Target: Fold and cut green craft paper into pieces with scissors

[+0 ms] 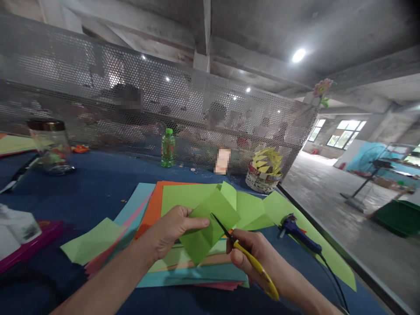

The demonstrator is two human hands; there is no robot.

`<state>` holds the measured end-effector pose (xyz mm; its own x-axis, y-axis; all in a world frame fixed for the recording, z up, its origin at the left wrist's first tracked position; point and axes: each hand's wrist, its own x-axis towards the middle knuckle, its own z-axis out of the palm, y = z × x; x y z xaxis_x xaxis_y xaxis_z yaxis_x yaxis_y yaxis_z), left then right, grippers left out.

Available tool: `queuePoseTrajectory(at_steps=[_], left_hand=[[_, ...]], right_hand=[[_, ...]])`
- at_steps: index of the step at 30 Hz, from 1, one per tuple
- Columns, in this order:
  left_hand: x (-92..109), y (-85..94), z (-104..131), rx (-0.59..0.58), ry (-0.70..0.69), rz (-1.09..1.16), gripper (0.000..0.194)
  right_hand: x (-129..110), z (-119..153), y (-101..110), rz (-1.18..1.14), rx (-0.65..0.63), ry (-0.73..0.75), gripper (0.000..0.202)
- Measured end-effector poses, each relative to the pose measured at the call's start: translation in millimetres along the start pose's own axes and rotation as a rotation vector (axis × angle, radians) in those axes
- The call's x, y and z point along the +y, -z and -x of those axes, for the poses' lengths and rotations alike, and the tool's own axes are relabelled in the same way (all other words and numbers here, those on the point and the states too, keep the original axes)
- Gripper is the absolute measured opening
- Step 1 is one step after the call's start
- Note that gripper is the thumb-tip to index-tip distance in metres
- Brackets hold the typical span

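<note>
My left hand (175, 227) pinches a square of green paper (215, 210) between thumb and fingers, its thumb lying on top. In my right hand (259, 253) are yellow-handled scissors (252, 262) with dark blades. The blade tips lie at the face of the green square, close to my left thumb; whether they cut into it I cannot tell. Beneath both hands spreads a stack of coloured paper, with an orange sheet (154, 205) and blue sheets (193, 276) showing. More green paper (247, 208) lies behind the square.
A blue glue gun (302, 234) with a cord rests on green paper at the right. Further back stand a green bottle (168, 151), a basket of yellow paper pieces (264, 177) and a glass jar (54, 151). White bottles (19, 227) are at left. A perforated metal panel (183, 100) borders the table.
</note>
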<state>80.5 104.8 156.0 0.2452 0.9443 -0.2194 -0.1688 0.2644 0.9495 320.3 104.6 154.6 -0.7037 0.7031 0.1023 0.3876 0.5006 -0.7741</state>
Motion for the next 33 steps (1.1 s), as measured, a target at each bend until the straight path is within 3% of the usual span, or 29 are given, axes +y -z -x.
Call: queuePoseTrajectory(at_steps=[12,33], left_hand=[[-2.6,-2.4,1.9,-0.048,0.003,0.01,0.032],[-6.3,-4.5,0.2,-0.057,0.021,-0.018,0.031]], right_hand=[[-5.0,1.0,-0.4,0.048,-0.026,0.017,0.047],[-2.7,0.2,-4.5,-0.167,-0.061,-0.076,0.053]])
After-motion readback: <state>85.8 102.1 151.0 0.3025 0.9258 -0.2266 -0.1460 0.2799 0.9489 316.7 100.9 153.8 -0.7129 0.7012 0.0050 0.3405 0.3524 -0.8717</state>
